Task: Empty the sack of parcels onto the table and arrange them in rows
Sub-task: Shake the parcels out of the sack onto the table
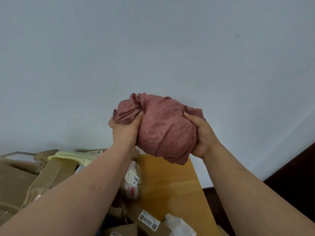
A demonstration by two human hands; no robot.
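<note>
A dusty red woven sack is bunched into a ball and held up in front of the wall, above the table. My left hand grips its left side with a fold of fabric in the fist. My right hand clasps its right side. Below my arms, parcels lie heaped on the wooden table: brown cardboard boxes, a pale yellow mailer bag, a white labelled packet and a white plastic packet. My forearms hide part of the pile.
A pale blue-grey wall fills the upper view, right behind the table. The table's right edge runs diagonally toward me; beyond it is a dark brown floor or furniture surface. The bare wood strip lies right of the parcels.
</note>
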